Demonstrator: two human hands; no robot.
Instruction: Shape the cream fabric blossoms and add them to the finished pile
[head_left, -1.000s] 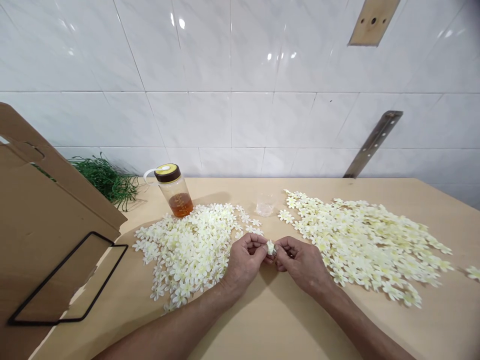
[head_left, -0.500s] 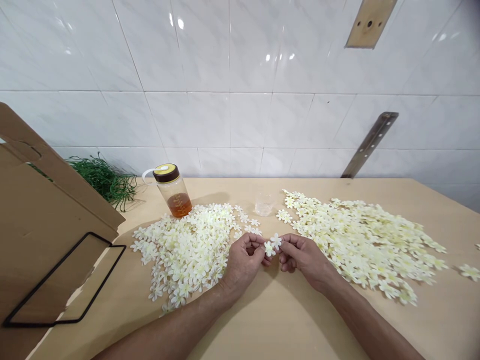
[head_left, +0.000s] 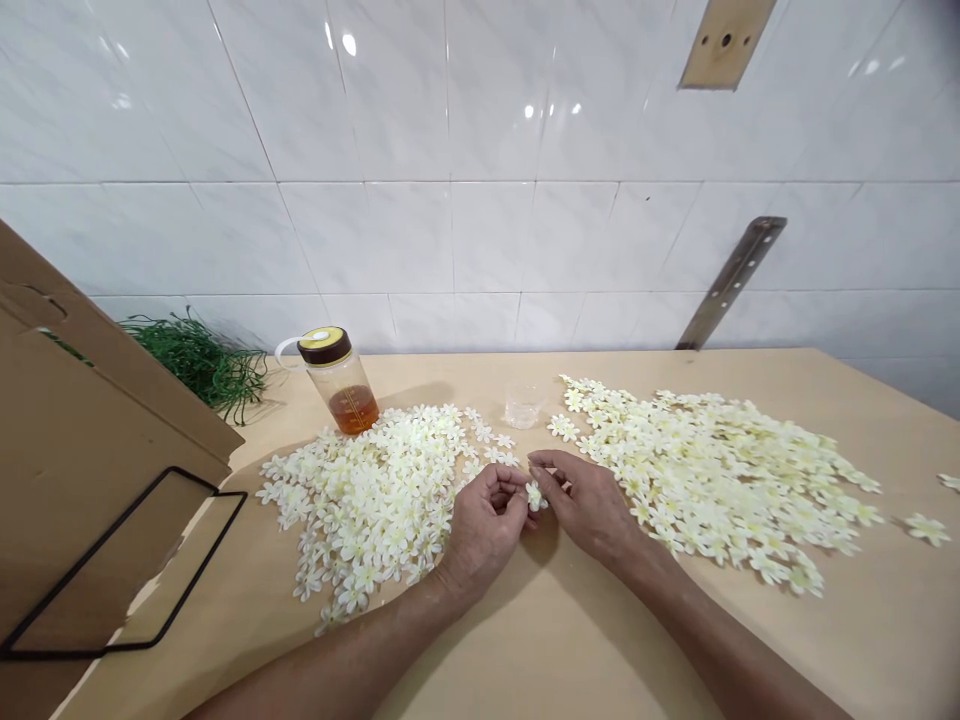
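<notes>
My left hand (head_left: 480,525) and my right hand (head_left: 589,503) meet at the middle of the wooden table (head_left: 570,640), fingers curled together. Between their fingertips sits a small white artificial flower (head_left: 534,495), pinched from both sides. To the left lies a pile of white flowers (head_left: 375,500). A wider spread of white flowers (head_left: 720,480) covers the table to the right of my right hand.
A bottle with amber liquid and a brown-yellow lid (head_left: 339,380) stands behind the left pile. A small clear cup (head_left: 523,405) sits at the back centre. A cardboard box (head_left: 82,460) with a black frame (head_left: 127,565) fills the left. Green plastic stems (head_left: 199,362) lie by the tiled wall.
Half a second ago I held two flowers apart between my hands; now the fingers have closed together on one visible flower. The view has drifted slightly right.
</notes>
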